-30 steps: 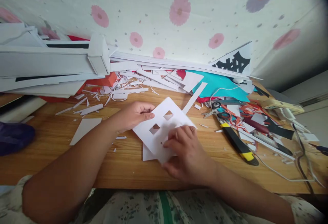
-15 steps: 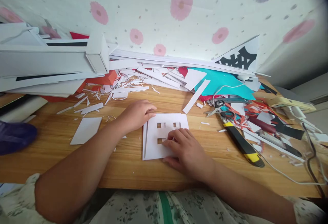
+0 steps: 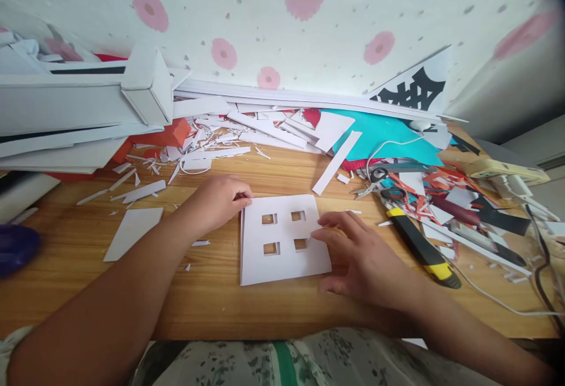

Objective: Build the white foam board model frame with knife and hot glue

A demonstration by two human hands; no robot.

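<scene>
A stack of white paper boards (image 3: 282, 268) lies flat on the wooden table in front of me. Several small square openings are cut in the top sheet, and wood shows through them. My left hand (image 3: 216, 200) is closed, thumb and fingers pinched at the stack's far left corner. At the right edge, my right hand (image 3: 368, 259) has its fingers curved and apart, the fingertips over or against the border. A plain white card (image 3: 132, 234) rests to the left of the stack, beyond my left forearm.
Scissors (image 3: 373, 186) and a black-and-yellow utility knife (image 3: 421, 248) lie at the right beside scraps and a white cord. White offcuts (image 3: 273, 130) and a turquoise sheet (image 3: 384, 133) are heaped along the wall. A white box structure (image 3: 79, 100) stands back left.
My right hand has moved right, off the openings to the stack's right edge. The sheets now line up more closely, and my left hand stays at the far left corner.
</scene>
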